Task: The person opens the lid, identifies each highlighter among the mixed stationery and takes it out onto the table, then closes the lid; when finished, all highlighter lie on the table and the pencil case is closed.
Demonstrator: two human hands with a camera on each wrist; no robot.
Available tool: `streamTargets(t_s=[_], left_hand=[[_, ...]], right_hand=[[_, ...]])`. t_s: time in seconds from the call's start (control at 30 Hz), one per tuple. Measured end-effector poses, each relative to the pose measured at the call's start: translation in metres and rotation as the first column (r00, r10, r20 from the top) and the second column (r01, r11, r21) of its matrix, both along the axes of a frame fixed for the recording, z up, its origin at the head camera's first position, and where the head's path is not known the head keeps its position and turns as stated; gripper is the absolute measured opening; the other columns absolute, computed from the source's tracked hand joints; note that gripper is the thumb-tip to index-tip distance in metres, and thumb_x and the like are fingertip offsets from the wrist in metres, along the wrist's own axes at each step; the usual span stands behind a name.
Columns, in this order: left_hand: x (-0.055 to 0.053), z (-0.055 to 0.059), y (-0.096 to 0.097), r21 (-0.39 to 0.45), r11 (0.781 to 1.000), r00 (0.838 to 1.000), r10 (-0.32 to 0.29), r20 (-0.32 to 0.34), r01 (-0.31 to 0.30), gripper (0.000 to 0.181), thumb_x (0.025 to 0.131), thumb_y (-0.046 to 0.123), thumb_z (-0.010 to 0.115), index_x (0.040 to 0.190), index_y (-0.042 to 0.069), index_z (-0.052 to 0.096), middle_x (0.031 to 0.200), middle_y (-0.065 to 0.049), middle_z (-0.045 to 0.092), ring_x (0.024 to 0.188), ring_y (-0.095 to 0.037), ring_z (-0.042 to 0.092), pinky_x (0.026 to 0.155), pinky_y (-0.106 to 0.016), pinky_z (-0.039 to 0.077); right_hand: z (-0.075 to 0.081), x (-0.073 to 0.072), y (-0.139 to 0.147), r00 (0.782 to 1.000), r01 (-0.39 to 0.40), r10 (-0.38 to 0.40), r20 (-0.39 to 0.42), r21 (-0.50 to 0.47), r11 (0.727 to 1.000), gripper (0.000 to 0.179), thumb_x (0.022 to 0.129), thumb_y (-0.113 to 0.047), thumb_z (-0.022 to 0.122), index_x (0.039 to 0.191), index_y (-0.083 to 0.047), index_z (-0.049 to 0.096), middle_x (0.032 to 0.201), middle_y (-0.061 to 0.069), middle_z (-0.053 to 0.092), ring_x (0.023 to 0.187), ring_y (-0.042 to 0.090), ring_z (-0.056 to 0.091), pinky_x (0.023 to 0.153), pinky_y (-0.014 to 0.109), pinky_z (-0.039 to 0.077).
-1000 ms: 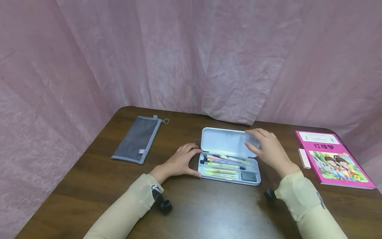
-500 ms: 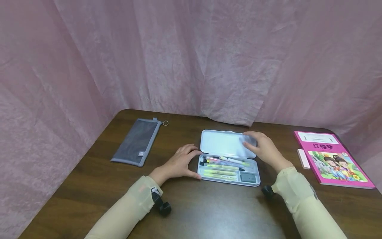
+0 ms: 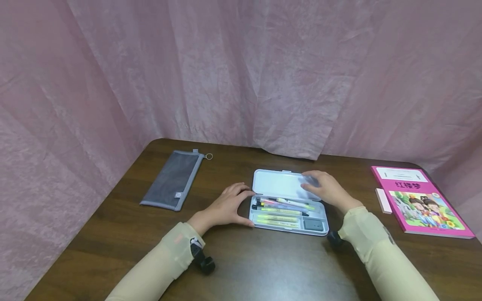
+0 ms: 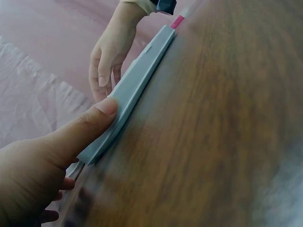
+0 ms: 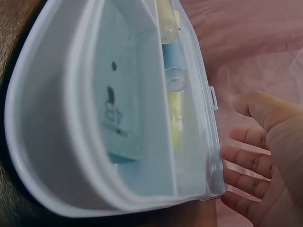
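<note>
Title 红楼梦 is read on the pink book (image 3: pixel 423 202) at the right of the tabletop (image 3: pixel 271 267); the smaller print on its white panel cannot be made out. A small tag (image 3: pixel 178 195) is seen on the grey mesh pouch (image 3: pixel 171 177), too small to be read. Dark marks are noted on the block (image 5: pixel 116 104) in the pencil case (image 3: pixel 320 210); illegible. Fine print on the pens (image 3: pixel 280 218) is likewise not resolved.

The pencil case is located mid-tabletop, between pouch and book, its lid (image 3: pixel 276 182) folded back. Left hand (image 3: pixel 222 209): thumb and forefinger spread wide, the case's left end touched by both, the front wall by the thumb. Right hand (image 3: pixel 329 190): fingers spread loosely and set at the lid's right part; thumb held apart from them. A white bar (image 3: pixel 383 200) is found just beside the book.
</note>
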State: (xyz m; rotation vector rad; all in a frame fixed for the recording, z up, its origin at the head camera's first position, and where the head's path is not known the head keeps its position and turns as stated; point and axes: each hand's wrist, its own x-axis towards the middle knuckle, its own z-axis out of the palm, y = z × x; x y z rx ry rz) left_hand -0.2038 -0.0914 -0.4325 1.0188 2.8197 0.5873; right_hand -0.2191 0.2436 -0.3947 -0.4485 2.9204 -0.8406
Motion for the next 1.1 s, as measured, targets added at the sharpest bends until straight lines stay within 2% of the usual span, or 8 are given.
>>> streamTargets(t_s=[0.2,0.3,0.53,0.7,0.9,1.1], left_hand=[[-0.002,0.000,0.001,-0.013,1.000,1.000,-0.009,-0.009,0.009,0.092,0.066,0.066,0.076,0.142,0.023,0.044,0.149,-0.006,0.039,0.145,-0.027,0.025,0.119,-0.050,0.022],[-0.003,0.003,0.001,-0.019,1.000,1.000,-0.021,-0.018,0.021,0.096,0.066,0.067,0.076,0.145,0.025,0.040,0.149,-0.006,0.038,0.145,-0.027,0.026,0.119,-0.050,0.022],[-0.006,0.009,0.002,-0.046,0.995,0.996,-0.088,-0.002,0.088,0.096,0.068,0.064,0.075,0.148,0.028,0.036,0.153,-0.004,0.033,0.147,-0.025,0.021,0.119,-0.051,0.021],[-0.010,0.012,0.005,-0.081,0.988,0.991,-0.133,0.023,0.135,0.092,0.071,0.062,0.074,0.148,0.032,0.034,0.153,-0.003,0.032,0.145,-0.023,0.022,0.118,-0.049,0.025],[-0.009,0.015,0.009,-0.074,0.981,0.983,-0.176,0.056,0.180,0.088,0.074,0.054,0.075,0.147,0.026,0.037,0.148,-0.004,0.035,0.142,-0.023,0.027,0.117,-0.046,0.028],[-0.008,0.012,0.012,-0.068,0.982,0.984,-0.176,0.030,0.178,0.086,0.072,0.054,0.076,0.145,0.023,0.042,0.146,-0.003,0.040,0.143,-0.023,0.028,0.122,-0.044,0.018]], right_hand=[[-0.003,0.000,0.001,0.999,-0.018,0.016,0.049,0.051,0.999,0.058,0.093,-0.040,0.059,0.137,-0.003,0.049,0.141,0.024,0.048,0.134,0.044,0.040,0.109,0.062,0.031],[-0.005,0.001,0.001,0.999,-0.023,0.021,0.042,0.053,0.998,0.060,0.093,-0.042,0.059,0.136,-0.002,0.050,0.141,0.024,0.048,0.134,0.044,0.040,0.109,0.062,0.031],[-0.008,0.000,0.001,0.999,-0.042,0.041,0.025,0.035,0.999,0.061,0.092,-0.041,0.060,0.135,0.000,0.050,0.140,0.024,0.049,0.133,0.043,0.041,0.110,0.061,0.032],[-0.011,-0.002,0.000,0.999,-0.046,0.045,0.015,0.037,0.998,0.060,0.092,-0.040,0.061,0.135,0.000,0.050,0.140,0.024,0.050,0.133,0.043,0.041,0.109,0.060,0.032],[-0.014,-0.002,0.000,0.999,-0.043,0.042,0.021,0.054,0.998,0.061,0.092,-0.041,0.061,0.137,-0.001,0.049,0.142,0.023,0.048,0.135,0.044,0.039,0.110,0.061,0.031],[-0.014,0.000,0.002,0.999,-0.035,0.034,0.015,0.059,0.998,0.062,0.092,-0.042,0.060,0.138,-0.001,0.048,0.143,0.023,0.047,0.136,0.044,0.037,0.110,0.062,0.029]])
